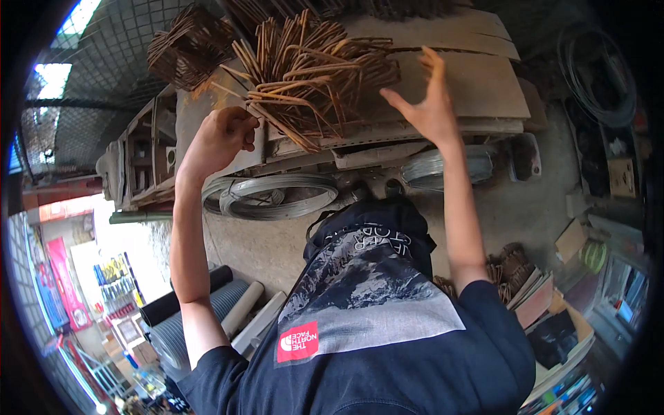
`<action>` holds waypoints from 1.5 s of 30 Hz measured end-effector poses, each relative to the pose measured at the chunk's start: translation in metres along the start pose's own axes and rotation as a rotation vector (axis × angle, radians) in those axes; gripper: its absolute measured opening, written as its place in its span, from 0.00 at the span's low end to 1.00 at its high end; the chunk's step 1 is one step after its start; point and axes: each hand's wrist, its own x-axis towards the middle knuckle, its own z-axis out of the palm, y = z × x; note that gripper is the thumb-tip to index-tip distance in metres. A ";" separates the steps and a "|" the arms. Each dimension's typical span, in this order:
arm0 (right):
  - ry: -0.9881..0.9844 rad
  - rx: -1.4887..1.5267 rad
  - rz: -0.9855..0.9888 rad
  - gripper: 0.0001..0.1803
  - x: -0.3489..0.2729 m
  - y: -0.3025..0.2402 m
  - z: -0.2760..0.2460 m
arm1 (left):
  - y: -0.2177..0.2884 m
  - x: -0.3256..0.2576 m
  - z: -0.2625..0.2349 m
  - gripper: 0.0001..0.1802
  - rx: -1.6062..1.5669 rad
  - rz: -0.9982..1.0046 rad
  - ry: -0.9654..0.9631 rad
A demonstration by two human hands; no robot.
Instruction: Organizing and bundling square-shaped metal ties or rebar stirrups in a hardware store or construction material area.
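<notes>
A heap of rusty bent steel rods, like rebar stirrups (311,76), lies tangled on the workbench (484,90) in front of me. At its near left edge is my left hand (225,135), fingers curled and pressed together close to some rod ends. What it grips, if anything, is too small to make out. My right hand (430,104) is raised to the right of the heap, thumb and fingers spread, holding nothing and apart from the rods.
Another rusty bundle (190,45) sits at the bench's far left. Coils of grey wire (280,197) lie below the bench's front edge, with another wire coil (446,166) to the right. Rolls of mesh (197,311) lie on the floor at left. More wire (596,76) hangs far right.
</notes>
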 end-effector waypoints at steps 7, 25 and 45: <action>-0.497 0.423 -0.235 0.49 0.050 0.038 0.038 | 0.017 -0.011 0.006 0.11 0.246 0.003 0.245; -0.476 -0.182 -0.446 0.47 0.072 -0.025 0.011 | 0.000 0.003 -0.016 0.13 0.160 -0.021 0.178; -0.340 -0.259 -0.433 0.32 0.101 -0.091 0.038 | -0.035 0.012 -0.042 0.11 0.278 0.086 0.192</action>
